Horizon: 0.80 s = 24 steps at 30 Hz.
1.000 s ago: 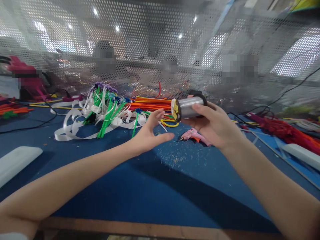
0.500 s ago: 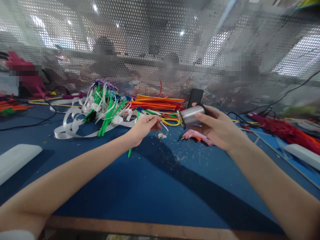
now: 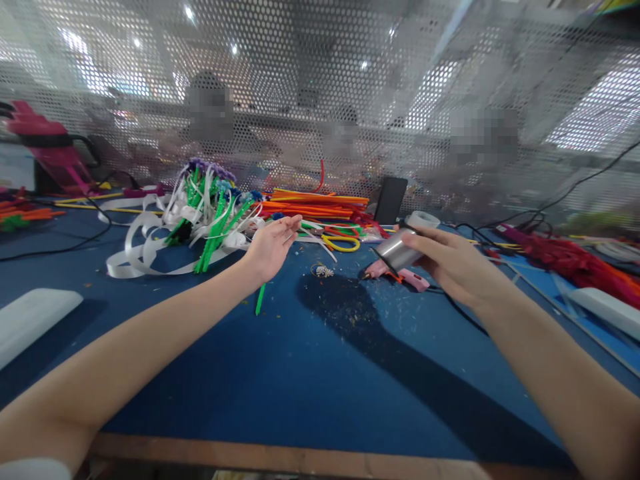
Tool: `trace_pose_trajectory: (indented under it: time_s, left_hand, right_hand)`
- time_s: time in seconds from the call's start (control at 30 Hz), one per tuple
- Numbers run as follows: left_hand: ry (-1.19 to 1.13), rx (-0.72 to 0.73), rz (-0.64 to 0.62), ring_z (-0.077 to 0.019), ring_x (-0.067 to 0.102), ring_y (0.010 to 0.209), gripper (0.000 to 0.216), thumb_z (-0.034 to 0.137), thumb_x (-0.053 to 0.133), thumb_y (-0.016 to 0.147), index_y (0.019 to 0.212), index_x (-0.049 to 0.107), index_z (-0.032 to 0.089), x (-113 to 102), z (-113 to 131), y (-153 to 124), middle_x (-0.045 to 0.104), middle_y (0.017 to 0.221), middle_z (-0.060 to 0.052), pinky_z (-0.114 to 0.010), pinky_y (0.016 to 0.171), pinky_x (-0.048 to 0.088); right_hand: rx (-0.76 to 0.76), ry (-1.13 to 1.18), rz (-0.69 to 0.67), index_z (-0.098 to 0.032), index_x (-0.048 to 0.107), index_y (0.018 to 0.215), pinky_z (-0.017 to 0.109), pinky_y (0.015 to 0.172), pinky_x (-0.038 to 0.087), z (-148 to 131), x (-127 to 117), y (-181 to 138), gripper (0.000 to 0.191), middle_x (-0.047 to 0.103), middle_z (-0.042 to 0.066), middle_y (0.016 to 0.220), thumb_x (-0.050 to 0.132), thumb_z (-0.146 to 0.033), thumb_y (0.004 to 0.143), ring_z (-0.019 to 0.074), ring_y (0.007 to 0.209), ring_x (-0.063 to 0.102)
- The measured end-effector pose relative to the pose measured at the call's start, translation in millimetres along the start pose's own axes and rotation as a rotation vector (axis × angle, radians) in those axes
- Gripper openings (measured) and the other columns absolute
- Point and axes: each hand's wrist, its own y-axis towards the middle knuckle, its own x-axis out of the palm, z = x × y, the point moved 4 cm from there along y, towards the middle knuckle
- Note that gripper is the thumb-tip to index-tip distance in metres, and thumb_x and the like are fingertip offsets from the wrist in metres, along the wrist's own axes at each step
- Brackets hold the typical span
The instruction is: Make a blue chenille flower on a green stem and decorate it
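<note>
My right hand grips a silver metal cylinder with dark rims, tilted above the table. A pink glue gun lies just beneath it, partly covered by the cylinder. A translucent whitish round piece shows behind the fingers; whether they touch it I cannot tell. My left hand is open, fingers stretched out, and nothing shows in it. Under that hand lies a green fuzzy stem, its middle hidden. Between the hands sits a small whitish cluster on the blue table.
Green-stemmed pipe-cleaner flowers and looped white ribbon lie at left. Behind are orange sticks, yellow-handled scissors and a dark phone. A pink bottle stands far left. Red fuzzy bundles lie right, before a perforated screen.
My left hand has opened from a pinch and moved slightly left. The cylinder in my right hand has moved right and down, its near end tipping lower. The whitish round piece has come into view.
</note>
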Motion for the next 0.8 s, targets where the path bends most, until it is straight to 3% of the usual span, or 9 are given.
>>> trace_pose_trajectory:
  time_s: [0.2,0.27,0.33,0.43,0.5,0.6,0.7,0.8]
  left_hand:
    - [-0.277,-0.048,-0.102,-0.0152,0.068,0.106,0.018,0.008,0.048,0.086,0.075,0.055,0.019,3,5,-4,0.071,0.091,-0.004,-0.033,0.105,0.052]
    - [-0.304,-0.041,-0.164,-0.0127,0.068,0.086,0.021,0.007,0.045,0.088,0.074,0.053,0.019,8,12,-7,0.062,0.075,-0.002,-0.032,0.099,0.055]
    - [-0.255,-0.068,-0.229,-0.0085,0.054,0.059,0.023,0.008,0.044,0.091,0.071,0.049,0.019,13,17,-11,0.046,0.062,0.002,-0.025,0.080,0.057]
    - [0.038,-0.162,-0.303,-0.0070,0.026,0.044,0.025,0.015,0.043,0.094,0.070,0.044,0.020,19,14,-14,0.028,0.059,0.006,-0.018,0.045,0.036]
    - [0.231,-0.224,-0.324,-0.0063,0.020,0.044,0.024,0.016,0.045,0.094,0.070,0.046,0.019,21,8,-16,0.032,0.060,0.005,-0.019,0.040,0.020]
    - [0.618,-0.199,-0.343,-0.0063,0.025,0.046,0.021,0.016,0.049,0.092,0.073,0.056,0.016,26,1,-19,0.046,0.064,0.002,-0.021,0.044,0.018]
    - [1.113,-0.033,-0.412,-0.0111,0.049,0.063,0.024,0.016,0.047,0.092,0.075,0.063,0.017,36,3,-26,0.061,0.074,-0.002,-0.022,0.059,0.036]
    - [1.261,-0.049,-0.581,-0.0158,0.060,0.086,0.026,0.018,0.043,0.090,0.071,0.060,0.018,44,2,-35,0.071,0.086,-0.004,-0.026,0.080,0.043]
  right_hand:
    - [0.039,0.214,0.058,-0.018,0.076,0.097,0.026,0.069,0.057,5,-2,-3,0.028,0.073,0.011,0.104,0.082,-0.035,0.076,0.0190,0.087,0.065]
    - [0.029,0.252,0.058,-0.018,0.074,0.094,0.027,0.072,0.057,5,0,-4,0.023,0.073,0.011,0.105,0.079,-0.034,0.079,0.0188,0.088,0.066]
    - [0.016,0.270,0.063,-0.018,0.073,0.091,0.028,0.074,0.059,5,3,-4,0.021,0.073,0.012,0.107,0.077,-0.035,0.080,0.0199,0.091,0.066]
    - [-0.006,0.260,0.093,-0.019,0.071,0.090,0.031,0.072,0.061,6,5,-4,0.027,0.073,0.010,0.106,0.081,-0.038,0.073,0.0213,0.090,0.067]
    - [-0.024,0.237,0.133,-0.022,0.071,0.095,0.031,0.069,0.060,9,4,-3,0.037,0.071,0.007,0.105,0.086,-0.036,0.065,0.0209,0.089,0.066]
    - [-0.165,0.071,0.185,-0.029,0.069,0.109,0.033,0.077,0.058,10,0,-4,0.049,0.068,0.003,0.112,0.088,-0.036,0.065,0.0202,0.096,0.065]
    - [-0.382,-0.252,0.218,-0.031,0.064,0.120,0.040,0.089,0.056,5,-2,-9,0.051,0.066,0.005,0.119,0.083,-0.040,0.073,0.0217,0.100,0.065]
    - [-0.467,-0.296,0.275,-0.031,0.059,0.122,0.043,0.089,0.055,3,-4,-10,0.055,0.063,0.004,0.121,0.083,-0.038,0.073,0.0204,0.095,0.065]
